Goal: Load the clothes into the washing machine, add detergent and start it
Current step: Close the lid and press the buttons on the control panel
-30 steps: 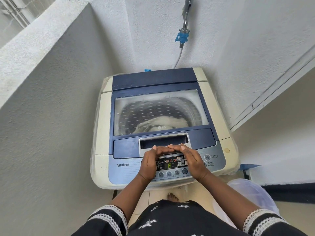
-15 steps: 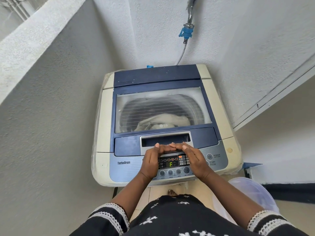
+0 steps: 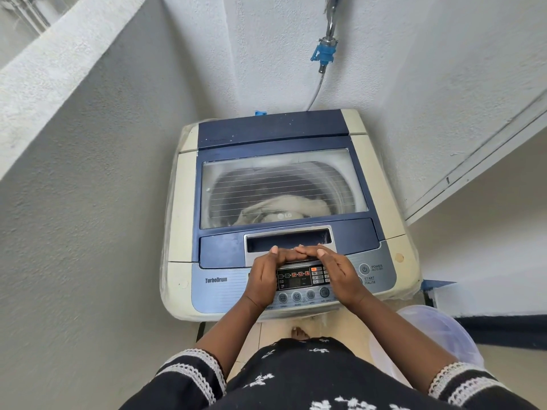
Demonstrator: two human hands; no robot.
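On the control panel (image 3: 296, 287) of the washing machine (image 3: 183, 220), your left hand (image 3: 263, 279) and right hand (image 3: 340, 276) lie flat, fingers loosely curled, fingertips meeting, gripping nothing. Lid (image 3: 364, 235) closed; pale clothes (image 3: 284, 207) inside drum.

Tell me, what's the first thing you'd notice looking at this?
The big cream and blue top-loading washing machine fills the middle, wedged in a corner between grey walls, its clear lid shut over pale clothes in the drum. At its front edge, the left hand and right hand cup around the lit control panel, fingertips meeting above it. High on the wall behind hangs a bright blue tap fitting.
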